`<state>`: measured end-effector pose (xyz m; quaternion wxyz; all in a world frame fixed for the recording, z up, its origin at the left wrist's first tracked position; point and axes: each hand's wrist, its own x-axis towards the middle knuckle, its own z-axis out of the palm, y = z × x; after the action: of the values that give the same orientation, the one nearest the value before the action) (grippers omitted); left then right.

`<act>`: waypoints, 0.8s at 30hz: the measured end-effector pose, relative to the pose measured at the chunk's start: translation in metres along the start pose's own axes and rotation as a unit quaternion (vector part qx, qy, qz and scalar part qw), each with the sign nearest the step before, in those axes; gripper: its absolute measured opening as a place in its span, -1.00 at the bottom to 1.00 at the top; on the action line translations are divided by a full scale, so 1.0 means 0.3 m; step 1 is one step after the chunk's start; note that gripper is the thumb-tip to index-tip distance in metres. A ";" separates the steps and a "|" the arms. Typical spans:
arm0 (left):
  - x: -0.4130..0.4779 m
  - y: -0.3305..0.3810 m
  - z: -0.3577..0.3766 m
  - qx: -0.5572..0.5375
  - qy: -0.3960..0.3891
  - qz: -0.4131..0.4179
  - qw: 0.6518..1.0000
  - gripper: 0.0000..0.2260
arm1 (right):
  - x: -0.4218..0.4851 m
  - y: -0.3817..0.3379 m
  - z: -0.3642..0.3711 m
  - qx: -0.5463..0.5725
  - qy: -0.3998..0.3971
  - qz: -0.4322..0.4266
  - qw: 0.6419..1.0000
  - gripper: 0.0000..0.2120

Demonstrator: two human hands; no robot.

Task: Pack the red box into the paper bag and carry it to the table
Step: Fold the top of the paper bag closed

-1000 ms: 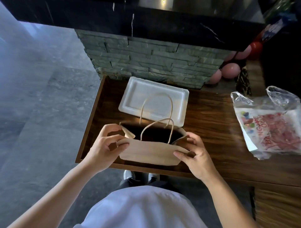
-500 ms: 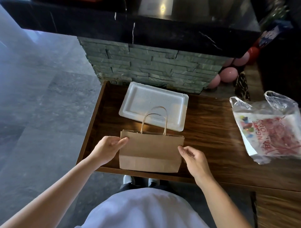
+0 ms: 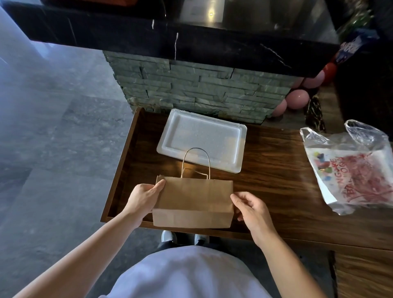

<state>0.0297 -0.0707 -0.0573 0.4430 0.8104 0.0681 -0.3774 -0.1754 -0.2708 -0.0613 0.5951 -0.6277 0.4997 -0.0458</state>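
The brown paper bag stands upright near the front edge of the wooden counter. Its mouth is pressed flat and its twine handles stick up. My left hand holds the bag's left side, thumb on the upper left corner. My right hand is at the bag's right edge, fingers loosely curled, with only the index fingertip touching the paper. A reddish object shows at the top edge on the black stone ledge; I cannot tell whether it is the red box.
A white foam tray lies behind the bag against the stone-clad wall. A clear plastic bag with red print lies on the counter at the right. Pink balloons sit at the back right. Grey floor spreads to the left.
One second ago both hands held the bag's mouth open. The bag has since been pressed flat and stood upright, and my right hand has loosened at its edge.
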 end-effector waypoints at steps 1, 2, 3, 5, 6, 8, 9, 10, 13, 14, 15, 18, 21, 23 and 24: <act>-0.001 -0.001 0.000 -0.017 -0.009 -0.018 1.000 -0.70 | 0.005 0.002 0.004 -0.021 0.003 0.007 1.000 -0.79; -0.004 -0.003 -0.001 -0.030 -0.021 -0.038 0.999 -0.70 | 0.009 0.005 0.009 -0.045 -0.001 0.016 0.999 -0.71; -0.009 -0.007 -0.003 -0.031 -0.030 -0.054 0.998 -0.70 | 0.012 0.008 0.015 -0.067 -0.010 0.026 0.997 -0.65; -0.017 -0.018 -0.002 -0.002 -0.037 -0.059 0.998 -0.74 | 0.013 0.017 0.031 -0.091 -0.021 0.042 0.995 -0.56; -0.018 -0.024 0.000 0.020 -0.035 -0.047 0.998 -0.77 | 0.016 0.025 0.039 -0.092 -0.015 0.050 0.994 -0.55; -0.022 -0.031 0.000 0.080 -0.021 0.011 0.996 -0.75 | 0.020 0.034 0.052 -0.095 0.012 0.065 0.993 -0.57; -0.027 -0.034 -0.005 0.133 -0.009 0.065 0.989 -0.67 | 0.020 0.037 0.059 -0.109 0.031 0.060 0.992 -0.59; -0.033 -0.037 -0.014 0.190 0.006 0.139 0.972 -0.61 | 0.019 0.038 0.064 -0.137 0.058 0.040 0.988 -0.64; -0.051 -0.053 -0.048 0.364 0.016 0.414 0.834 -0.75 | -0.001 0.020 0.069 -0.238 0.148 -0.127 0.952 -0.80; -0.054 -0.061 -0.058 0.402 -0.008 0.464 0.790 -0.74 | -0.007 0.014 0.067 -0.266 0.152 -0.190 0.933 -0.76; -0.056 -0.071 -0.063 0.424 -0.034 0.484 0.765 -0.69 | -0.013 0.006 0.067 -0.295 0.141 -0.244 0.913 -0.73; -0.054 -0.082 -0.054 0.409 -0.045 0.498 0.764 -0.72 | -0.049 -0.021 0.104 -0.387 0.065 -0.333 0.858 -0.66; -0.047 -0.064 -0.034 0.399 -0.021 0.516 0.757 -0.82 | -0.088 -0.036 0.186 -0.429 -0.007 -0.363 0.828 -0.60; -0.038 -0.059 -0.016 0.408 -0.034 0.532 0.741 -0.81 | -0.099 -0.052 0.239 -0.429 -0.004 -0.385 0.817 -0.70; -0.032 -0.061 -0.006 0.412 -0.041 0.542 0.731 -0.79 | -0.097 -0.060 0.263 -0.426 0.010 -0.403 0.810 -0.76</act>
<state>0.0159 -0.0562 -0.0624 0.1971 0.7963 -0.5636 -0.0967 -0.1280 -0.1993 -0.0541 0.1916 -0.9627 0.1774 -0.0705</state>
